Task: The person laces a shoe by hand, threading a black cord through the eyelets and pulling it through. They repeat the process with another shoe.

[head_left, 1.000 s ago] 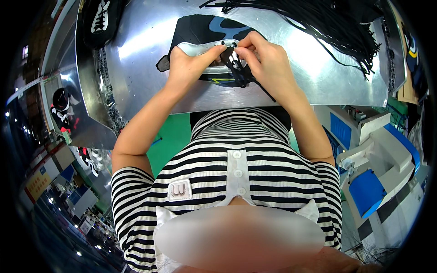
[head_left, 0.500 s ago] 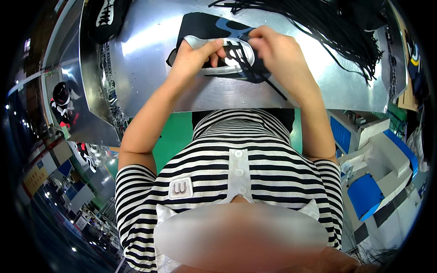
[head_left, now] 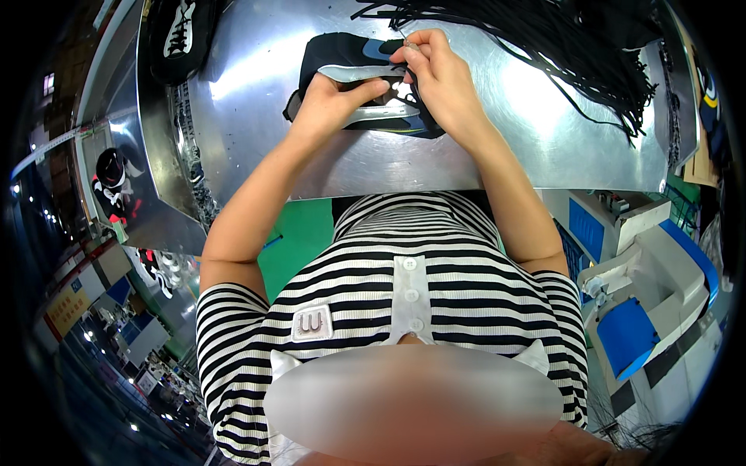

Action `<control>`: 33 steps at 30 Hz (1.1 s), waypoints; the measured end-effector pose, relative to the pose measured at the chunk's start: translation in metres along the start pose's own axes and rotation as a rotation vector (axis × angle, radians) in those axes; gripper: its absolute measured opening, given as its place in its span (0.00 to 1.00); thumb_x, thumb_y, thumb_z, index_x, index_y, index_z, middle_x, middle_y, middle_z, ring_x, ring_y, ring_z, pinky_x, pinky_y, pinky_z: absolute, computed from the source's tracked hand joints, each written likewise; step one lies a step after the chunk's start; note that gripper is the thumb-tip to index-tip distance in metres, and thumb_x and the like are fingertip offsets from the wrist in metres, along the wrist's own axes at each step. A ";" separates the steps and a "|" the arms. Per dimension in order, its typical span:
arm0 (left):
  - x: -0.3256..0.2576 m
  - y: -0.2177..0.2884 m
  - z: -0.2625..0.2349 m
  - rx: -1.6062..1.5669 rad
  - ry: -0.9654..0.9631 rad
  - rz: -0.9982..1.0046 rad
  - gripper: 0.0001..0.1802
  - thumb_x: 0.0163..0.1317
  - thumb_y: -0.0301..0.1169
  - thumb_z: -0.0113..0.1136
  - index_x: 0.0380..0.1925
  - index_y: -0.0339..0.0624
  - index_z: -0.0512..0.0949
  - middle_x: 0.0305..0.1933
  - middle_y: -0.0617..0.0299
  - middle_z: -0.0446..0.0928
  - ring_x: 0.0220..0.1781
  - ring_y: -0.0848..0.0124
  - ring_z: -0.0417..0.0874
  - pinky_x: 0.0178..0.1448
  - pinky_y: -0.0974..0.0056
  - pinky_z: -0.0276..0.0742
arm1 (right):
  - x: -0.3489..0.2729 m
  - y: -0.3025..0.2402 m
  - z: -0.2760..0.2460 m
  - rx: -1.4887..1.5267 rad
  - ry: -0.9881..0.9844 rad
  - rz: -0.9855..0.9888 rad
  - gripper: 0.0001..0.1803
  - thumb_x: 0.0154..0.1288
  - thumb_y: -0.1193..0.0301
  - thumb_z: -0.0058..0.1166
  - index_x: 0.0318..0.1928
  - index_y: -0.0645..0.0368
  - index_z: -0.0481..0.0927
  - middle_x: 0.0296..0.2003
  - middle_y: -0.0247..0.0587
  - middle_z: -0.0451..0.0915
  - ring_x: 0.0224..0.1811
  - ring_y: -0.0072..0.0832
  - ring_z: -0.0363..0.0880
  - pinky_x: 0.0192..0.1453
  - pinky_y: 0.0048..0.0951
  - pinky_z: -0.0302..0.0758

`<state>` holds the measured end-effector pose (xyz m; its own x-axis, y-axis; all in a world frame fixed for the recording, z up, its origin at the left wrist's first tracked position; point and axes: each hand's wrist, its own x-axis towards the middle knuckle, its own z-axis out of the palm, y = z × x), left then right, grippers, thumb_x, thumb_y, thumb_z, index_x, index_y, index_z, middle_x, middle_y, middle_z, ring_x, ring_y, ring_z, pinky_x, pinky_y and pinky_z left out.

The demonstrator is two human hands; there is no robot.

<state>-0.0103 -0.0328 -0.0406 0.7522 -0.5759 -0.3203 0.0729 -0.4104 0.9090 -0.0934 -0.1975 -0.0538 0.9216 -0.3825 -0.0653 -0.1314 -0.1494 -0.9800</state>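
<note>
A black shoe upper [head_left: 330,50] with blue-grey patches and a pale lining lies on its side on the metal table. My left hand [head_left: 328,101] grips it at the opening, thumb along the pale inner edge and fingers partly hidden inside. Above the eyelet area, my right hand [head_left: 439,74] has thumb and forefinger pinched together on a black shoelace [head_left: 403,36], of which only a short bit shows. Part of the lacing lies between the two hands, half covered by my right fingers.
A large bundle of loose black laces [head_left: 544,58] spreads over the far right of the metal table [head_left: 249,116]. At the far left sits a black shoe with white lacing [head_left: 179,35]. Blue-and-white equipment [head_left: 629,334] stands to the right, below table level.
My right hand has moved a little left and now pinches the lace up at the far side. The lace end that hung toward me is gone from there. The upper's opening is spread wider.
</note>
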 end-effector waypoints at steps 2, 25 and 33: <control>0.002 0.001 -0.006 0.058 -0.025 -0.031 0.15 0.60 0.30 0.69 0.45 0.35 0.82 0.39 0.63 0.85 0.41 0.76 0.82 0.47 0.67 0.77 | 0.002 0.002 0.000 -0.043 0.026 0.000 0.10 0.75 0.69 0.46 0.48 0.64 0.70 0.40 0.49 0.85 0.43 0.41 0.85 0.50 0.36 0.76; -0.059 0.071 -0.057 -0.276 -0.038 0.441 0.06 0.60 0.24 0.63 0.38 0.35 0.80 0.39 0.66 0.75 0.40 0.73 0.71 0.48 0.69 0.65 | 0.005 0.000 0.009 0.474 0.238 0.024 0.09 0.78 0.69 0.44 0.51 0.62 0.66 0.47 0.40 0.84 0.42 0.21 0.80 0.44 0.20 0.78; -0.015 0.027 -0.013 0.838 0.199 0.809 0.09 0.52 0.26 0.70 0.33 0.43 0.80 0.50 0.62 0.79 0.55 0.59 0.76 0.60 0.56 0.68 | -0.011 -0.004 0.003 0.274 0.274 -0.279 0.08 0.76 0.72 0.46 0.51 0.62 0.70 0.45 0.41 0.85 0.44 0.24 0.82 0.49 0.25 0.76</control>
<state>-0.0112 -0.0260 -0.0080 0.4763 -0.7917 0.3827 -0.8684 -0.3550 0.3462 -0.1015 -0.1900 -0.0499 0.7730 -0.5938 0.2232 0.2422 -0.0489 -0.9690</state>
